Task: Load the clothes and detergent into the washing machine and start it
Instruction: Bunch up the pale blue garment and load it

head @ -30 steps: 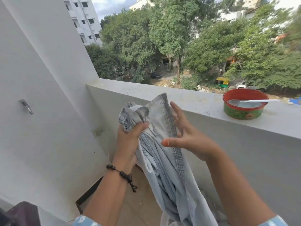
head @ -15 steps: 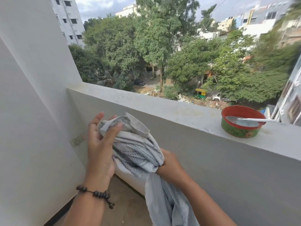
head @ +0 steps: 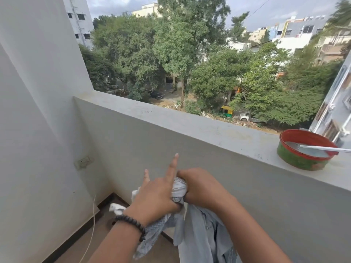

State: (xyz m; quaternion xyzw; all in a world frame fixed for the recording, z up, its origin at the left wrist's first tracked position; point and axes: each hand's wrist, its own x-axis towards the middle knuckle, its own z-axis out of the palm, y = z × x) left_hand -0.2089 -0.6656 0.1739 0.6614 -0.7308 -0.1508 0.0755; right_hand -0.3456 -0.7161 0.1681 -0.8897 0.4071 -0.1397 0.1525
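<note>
Since the garment [head: 199,236] is soft, light and floppy, we bunch its top: right hand [head: 201,186] clenched around it, left hand [head: 157,198] pinching, two fingers [head: 173,166] straight.

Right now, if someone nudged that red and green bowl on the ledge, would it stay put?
Probably it would slide rather than tip: the bowl looks low and wide, sitting flat on the ledge. The spoon seems likelier to shift, since its handle overhangs the rim. Being so near the outer edge, a hard shove looks risky.

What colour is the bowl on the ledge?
The bowl is green outside with a red rim, seen in the head view.
</note>
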